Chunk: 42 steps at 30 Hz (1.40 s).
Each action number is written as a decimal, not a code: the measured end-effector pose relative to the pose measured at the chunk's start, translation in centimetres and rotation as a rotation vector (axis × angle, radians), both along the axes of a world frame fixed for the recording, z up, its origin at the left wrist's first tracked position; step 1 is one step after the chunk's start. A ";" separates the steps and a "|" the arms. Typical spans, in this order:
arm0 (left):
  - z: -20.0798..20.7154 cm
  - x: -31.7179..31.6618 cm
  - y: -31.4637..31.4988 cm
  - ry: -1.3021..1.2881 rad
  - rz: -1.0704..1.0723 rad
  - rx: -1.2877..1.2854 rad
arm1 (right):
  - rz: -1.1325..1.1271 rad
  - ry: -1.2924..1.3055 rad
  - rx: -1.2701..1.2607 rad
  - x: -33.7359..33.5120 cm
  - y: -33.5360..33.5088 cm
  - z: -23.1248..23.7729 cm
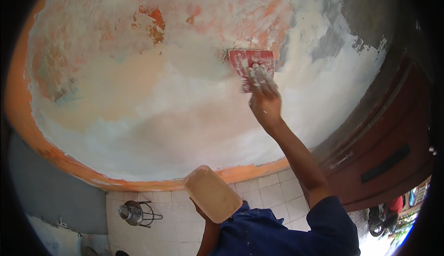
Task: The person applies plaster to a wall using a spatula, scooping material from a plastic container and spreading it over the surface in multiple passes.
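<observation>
My right hand (pixel 263 89), smeared with white, reaches up to the wall (pixel 185 122) and grips a red putty spreader (pixel 249 57). The flat blade lies against the patchy surface and carries pale streaks of putty. Lower down, in front of my body, my left hand (pixel 200 209) holds a tan rectangular tub (pixel 196 193) with rounded corners. Most of that hand is hidden beneath the tub. Smooth white and cream filler covers the wall's lower part, while orange and grey patches show through higher up.
An orange painted strip (pixel 64 163) borders the filler along the left and bottom. A metal stool (pixel 138 213) with something on top stands on the tiled floor (pixel 178 221). At the right is a dark red door (pixel 384 140), with a motorcycle (pixel 377 221) beyond it. A grey panel (pixel 51 182) stands at left.
</observation>
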State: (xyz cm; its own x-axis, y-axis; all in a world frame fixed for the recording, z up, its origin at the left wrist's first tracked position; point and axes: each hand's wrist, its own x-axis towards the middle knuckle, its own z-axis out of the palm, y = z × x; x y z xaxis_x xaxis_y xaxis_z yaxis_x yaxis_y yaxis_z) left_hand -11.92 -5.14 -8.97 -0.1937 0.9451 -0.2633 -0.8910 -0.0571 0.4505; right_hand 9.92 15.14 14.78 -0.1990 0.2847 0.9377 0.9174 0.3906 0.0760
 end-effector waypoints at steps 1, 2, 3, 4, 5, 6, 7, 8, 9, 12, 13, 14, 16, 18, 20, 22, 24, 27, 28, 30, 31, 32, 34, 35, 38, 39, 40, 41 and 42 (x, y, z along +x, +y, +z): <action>0.2 0.3 0.2 -0.001 0.005 -0.002 | -0.049 -0.008 -0.021 -0.2 1.2 -0.8; 0.0 0.3 0.0 0.002 -0.008 -0.007 | -0.056 -0.073 -0.113 -0.4 2.1 -3.8; -0.2 0.3 0.0 -0.001 -0.007 -0.006 | -0.058 -0.137 -0.203 -1.0 1.8 -6.8; -0.4 0.1 0.0 -0.004 -0.003 -0.009 | 0.054 -0.131 -0.178 -2.4 0.4 -7.8; -0.5 -0.2 0.0 0.000 0.005 -0.010 | 0.165 -0.122 -0.153 -3.7 -1.3 -8.7; -0.7 -0.3 -0.2 -0.006 0.008 -0.015 | 0.231 -0.109 -0.234 -4.2 -3.2 -9.4; -0.9 -0.3 -0.4 -0.004 0.012 -0.016 | 0.296 -0.096 -0.315 -4.6 -4.6 -9.5; -1.0 -0.4 -0.4 -0.008 0.021 -0.012 | 0.294 -0.075 -0.277 -4.4 -5.7 -8.6; -1.2 -0.5 -0.5 -0.008 0.019 -0.020 | 0.292 -0.053 -0.240 -4.0 -6.8 -7.6; -1.4 -0.3 -0.5 -0.008 0.018 -0.019 | 0.237 0.003 -0.079 -1.6 -5.8 -5.8; -1.5 -0.4 -0.6 0.003 0.019 -0.020 | 0.196 0.017 -0.003 -0.8 -4.5 -4.7; -1.4 -0.4 -0.5 0.005 0.022 -0.025 | 0.143 0.037 0.008 -0.4 -3.5 -2.8; -1.3 0.0 -0.5 0.008 -0.002 -0.027 | 0.043 0.047 0.022 0.1 -1.2 -1.2; -1.4 0.4 -0.6 0.012 -0.021 -0.022 | -0.014 -0.005 -0.153 0.4 0.1 -3.4; -1.3 0.3 -0.4 0.009 -0.033 -0.026 | 0.022 -0.089 -0.224 -0.3 -0.1 -8.3; -1.5 -0.2 -0.7 0.006 -0.009 -0.021 | 0.222 -0.064 -0.194 -2.7 -3.9 -9.2; -1.8 -0.1 -0.8 -0.008 -0.003 -0.027 | 0.194 -0.035 -0.173 -2.9 -5.9 -8.9; -2.1 -0.1 -1.3 -0.012 -0.006 -0.035 | 0.110 0.070 -0.026 0.3 -4.2 -7.7; -2.2 0.1 -1.3 -0.007 -0.015 -0.035 | 0.010 0.102 0.009 1.6 -3.0 -6.2; -2.2 0.4 -1.4 -0.003 -0.041 -0.034 | -0.130 0.152 0.031 3.4 -0.9 -3.7; -2.2 0.2 -1.4 -0.005 -0.038 -0.033 | -0.154 0.174 0.015 3.5 0.2 -3.0; -2.2 0.2 -1.6 -0.006 -0.041 -0.034 | -0.179 0.193 0.000 3.4 0.8 -2.9; -2.1 0.1 -1.5 0.001 -0.053 -0.030 | -0.111 0.166 -0.028 2.6 1.5 -5.4; -2.1 -0.2 -1.5 0.006 -0.045 -0.031 | -0.053 0.186 -0.049 1.2 1.3 -7.4; -2.2 -0.3 -1.7 -0.004 -0.052 -0.031 | 0.010 0.205 -0.258 -2.5 -1.5 -15.5; -2.2 -0.1 -1.7 -0.010 -0.062 -0.030 | 0.041 0.208 -0.352 -3.3 -2.8 -17.7; -2.4 -0.1 -1.8 -0.017 -0.066 -0.029 | 0.058 0.227 -0.406 -4.1 -4.3 -19.1; -2.3 -0.2 -1.9 -0.016 -0.068 -0.026 | 0.081 0.248 -0.456 -4.7 -5.0 -19.6; -2.4 -0.5 -2.1 -0.010 -0.061 -0.027 | 0.067 0.224 -0.385 -4.9 -5.7 -18.4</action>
State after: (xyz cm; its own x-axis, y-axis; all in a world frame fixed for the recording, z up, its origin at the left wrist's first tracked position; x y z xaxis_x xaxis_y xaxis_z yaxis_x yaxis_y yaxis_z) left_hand -12.44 -7.22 -11.37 -0.1328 0.9475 -0.2908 -0.8969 0.0100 0.4422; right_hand 5.05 9.49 -3.57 -0.0332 0.6148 0.7880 0.8664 0.4108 -0.2840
